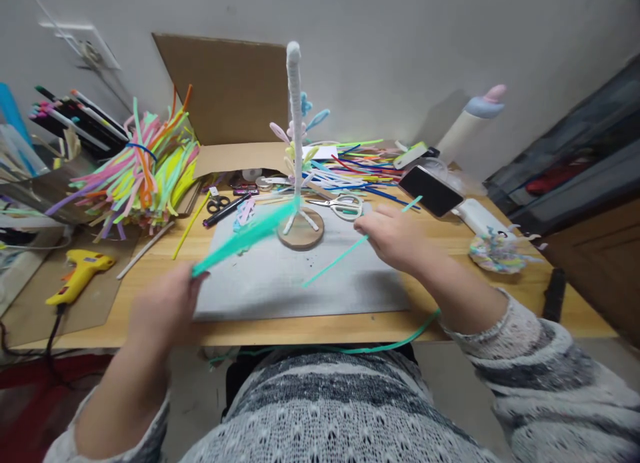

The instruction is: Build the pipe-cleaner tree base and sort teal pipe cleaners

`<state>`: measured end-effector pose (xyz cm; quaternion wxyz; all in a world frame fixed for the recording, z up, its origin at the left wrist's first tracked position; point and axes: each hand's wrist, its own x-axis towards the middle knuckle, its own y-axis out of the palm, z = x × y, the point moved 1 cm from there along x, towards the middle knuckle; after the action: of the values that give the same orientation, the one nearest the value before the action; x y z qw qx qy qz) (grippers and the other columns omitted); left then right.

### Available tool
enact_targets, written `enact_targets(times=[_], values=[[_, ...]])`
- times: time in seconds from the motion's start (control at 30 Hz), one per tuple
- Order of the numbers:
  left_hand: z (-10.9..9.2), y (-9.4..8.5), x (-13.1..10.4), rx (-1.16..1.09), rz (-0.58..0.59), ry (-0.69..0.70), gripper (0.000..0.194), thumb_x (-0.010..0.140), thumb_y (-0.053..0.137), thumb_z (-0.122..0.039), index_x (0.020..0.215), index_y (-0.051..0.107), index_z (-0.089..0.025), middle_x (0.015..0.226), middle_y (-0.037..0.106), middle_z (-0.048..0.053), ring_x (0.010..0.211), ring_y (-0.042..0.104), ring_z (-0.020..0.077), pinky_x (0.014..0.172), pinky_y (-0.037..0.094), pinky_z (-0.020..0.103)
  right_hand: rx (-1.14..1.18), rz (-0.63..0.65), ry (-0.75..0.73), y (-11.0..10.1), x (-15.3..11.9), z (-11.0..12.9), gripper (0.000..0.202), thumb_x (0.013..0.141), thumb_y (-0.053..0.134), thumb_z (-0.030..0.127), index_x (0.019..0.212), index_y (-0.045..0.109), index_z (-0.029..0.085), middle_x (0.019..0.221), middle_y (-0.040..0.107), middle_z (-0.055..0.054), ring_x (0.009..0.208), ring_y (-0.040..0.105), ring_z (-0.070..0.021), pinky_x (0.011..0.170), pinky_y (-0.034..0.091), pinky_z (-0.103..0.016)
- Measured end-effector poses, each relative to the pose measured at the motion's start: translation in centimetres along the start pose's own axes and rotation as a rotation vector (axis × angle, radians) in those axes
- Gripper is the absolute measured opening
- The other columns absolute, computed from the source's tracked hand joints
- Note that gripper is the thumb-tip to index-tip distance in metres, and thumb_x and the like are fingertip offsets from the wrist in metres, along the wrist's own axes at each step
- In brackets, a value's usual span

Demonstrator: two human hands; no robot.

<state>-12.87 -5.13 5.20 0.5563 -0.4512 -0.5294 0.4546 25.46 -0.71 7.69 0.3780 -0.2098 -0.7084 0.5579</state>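
My left hand (167,300), smeared by motion, is closed round the end of a blurred bundle of green pipe cleaners (240,240) that points up and right over the mat. My right hand (393,235) grips a single green pipe cleaner (335,260), which sticks out on both sides of the fist. A further green strand (385,347) hangs along the table's front edge by my lap. Between the hands, a white wrapped post (296,116) rises from a round wooden base (301,236), with pastel pipe-cleaner flowers (300,133) behind it.
The grey mat (300,296) lies under the base. White-handled scissors (345,206), a phone (431,191) and a pile of coloured pipe cleaners (345,173) are behind. A yellow glue gun (80,275) and a tied pipe-cleaner bundle (150,163) sit left; a pastel fuzzy piece (497,251) right.
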Motion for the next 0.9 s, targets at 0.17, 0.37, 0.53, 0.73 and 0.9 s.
enact_targets(times=[0.17,0.37,0.53,0.73,0.9], values=[[3.0,0.4,3.9,-0.042,0.031,-0.351,0.029,0.091,0.024,-0.044,0.088,0.042,-0.021,0.073,0.055,0.006,0.063,0.050,0.0231,0.050,0.027,0.026,0.164,-0.009,0.057,-0.4,-0.5,0.2,0.024,0.088,0.035,0.013,0.091,0.058,0.018,0.086,0.062,-0.009,0.082,0.047,-0.0213,0.073,0.035,-0.031],[3.8,2.8,8.4,-0.004,0.292,-0.264,0.031,0.089,0.030,-0.043,0.081,0.044,-0.016,0.082,0.058,0.011,0.074,0.055,0.0248,0.058,0.034,0.028,0.243,0.110,0.066,0.0,0.2,2.0,0.024,0.088,0.038,0.012,0.096,0.060,0.018,0.092,0.064,-0.008,0.086,0.052,-0.0202,0.074,0.036,-0.031],[3.3,3.0,9.5,0.018,0.297,-0.256,0.039,0.089,0.029,-0.046,0.096,0.045,-0.012,0.096,0.059,0.016,0.088,0.057,0.0301,0.067,0.041,0.033,0.314,0.298,0.130,0.0,2.2,2.8,0.018,0.090,0.045,0.024,0.102,0.059,0.021,0.095,0.066,-0.005,0.082,0.056,-0.0182,0.066,0.036,-0.027],[2.8,1.8,9.1,0.019,0.267,-0.233,0.057,0.083,0.042,-0.051,0.111,0.044,-0.001,0.116,0.050,0.029,0.108,0.050,0.0436,0.081,0.043,0.050,0.281,0.246,0.063,1.5,4.0,2.8,0.022,0.093,0.044,0.033,0.099,0.063,0.024,0.094,0.065,-0.004,0.083,0.057,-0.0179,0.061,0.032,-0.026],[-2.6,-0.2,6.2,-0.223,-0.015,0.035,0.045,0.086,0.044,-0.037,0.118,0.049,-0.006,0.119,0.053,0.022,0.115,0.048,0.0349,0.095,0.038,0.049,0.176,0.273,0.178,2.9,4.5,1.8,0.024,0.092,0.044,0.029,0.104,0.065,0.025,0.089,0.066,-0.006,0.080,0.057,-0.0178,0.063,0.032,-0.026]])
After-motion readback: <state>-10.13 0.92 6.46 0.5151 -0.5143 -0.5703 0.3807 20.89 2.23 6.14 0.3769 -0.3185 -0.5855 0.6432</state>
